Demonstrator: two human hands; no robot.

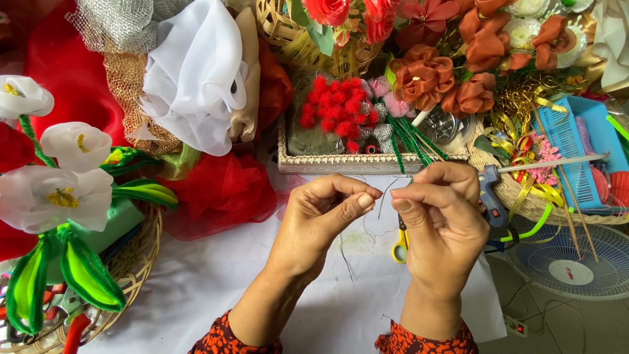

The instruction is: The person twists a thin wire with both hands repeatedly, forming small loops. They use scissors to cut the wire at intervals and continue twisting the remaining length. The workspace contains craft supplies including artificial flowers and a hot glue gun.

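My left hand (324,219) and my right hand (442,213) are raised close together over a white cloth (216,282). Both pinch a thin, pale wire (386,192) that spans the small gap between their fingertips. It is too fine to see clearly. Yellow-handled scissors (399,246) lie on the cloth under my right hand, mostly hidden by it. A blue glue gun (490,196) lies just right of my right hand.
A shallow tray (341,162) with red pompoms and green stems stands beyond my hands. White fabric flowers (59,190) with green leaves fill a basket at left. Orange fabric roses (452,78), a blue plastic basket (580,151) and a fan (570,262) are at right.
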